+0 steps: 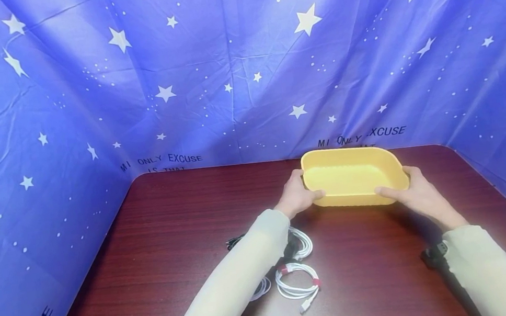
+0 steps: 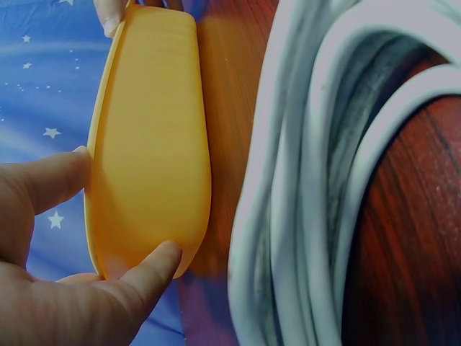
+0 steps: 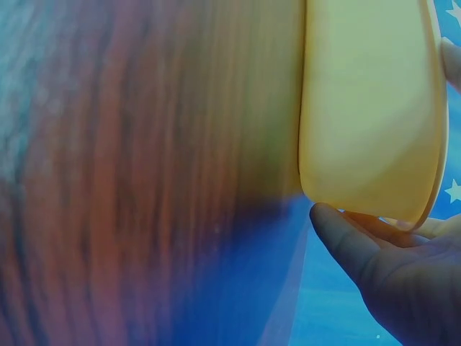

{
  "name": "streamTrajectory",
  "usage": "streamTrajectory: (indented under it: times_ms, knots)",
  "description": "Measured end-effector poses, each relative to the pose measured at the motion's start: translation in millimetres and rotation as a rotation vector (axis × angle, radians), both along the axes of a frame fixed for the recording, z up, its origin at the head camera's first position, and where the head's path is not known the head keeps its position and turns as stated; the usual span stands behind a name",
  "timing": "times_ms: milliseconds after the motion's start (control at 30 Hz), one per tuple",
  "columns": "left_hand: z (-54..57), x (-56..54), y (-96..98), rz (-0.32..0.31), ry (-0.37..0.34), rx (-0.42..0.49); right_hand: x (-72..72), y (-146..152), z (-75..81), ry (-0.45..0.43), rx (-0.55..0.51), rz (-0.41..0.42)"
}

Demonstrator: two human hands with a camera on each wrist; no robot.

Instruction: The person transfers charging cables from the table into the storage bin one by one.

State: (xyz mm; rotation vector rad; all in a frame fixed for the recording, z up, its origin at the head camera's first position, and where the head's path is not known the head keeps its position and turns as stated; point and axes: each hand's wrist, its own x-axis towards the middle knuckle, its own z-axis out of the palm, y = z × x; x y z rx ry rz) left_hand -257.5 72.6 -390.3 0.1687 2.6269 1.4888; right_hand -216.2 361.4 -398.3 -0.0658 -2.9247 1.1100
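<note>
A shallow yellow plastic bin (image 1: 350, 177) with rounded corners is held between both hands near the table's far edge, its open top tilted toward the head camera. My left hand (image 1: 296, 196) grips its left end, thumb over the near rim. At the right end, my right hand (image 1: 421, 195) holds on in the same way. The left wrist view shows the bin's outer wall (image 2: 151, 137) between the left thumb and fingers. Whether its base touches the table cannot be told. No contents show inside it.
Below the left forearm lies a coiled white cable (image 1: 293, 295) with red ties. Another white cable coil (image 1: 305, 244) and a black cable end (image 1: 232, 242) are partly hidden by the sleeve. A blue star-patterned curtain (image 1: 232, 65) surrounds the dark wooden table (image 1: 183, 203).
</note>
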Motion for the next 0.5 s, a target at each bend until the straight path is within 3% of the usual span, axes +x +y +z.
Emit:
streamTrajectory:
  times_ms: [500]
  knots:
    - [-1.1,0.4,-3.3,0.009,-0.007,0.003,-2.4,-3.3,-0.4,-0.006,-0.002,0.005]
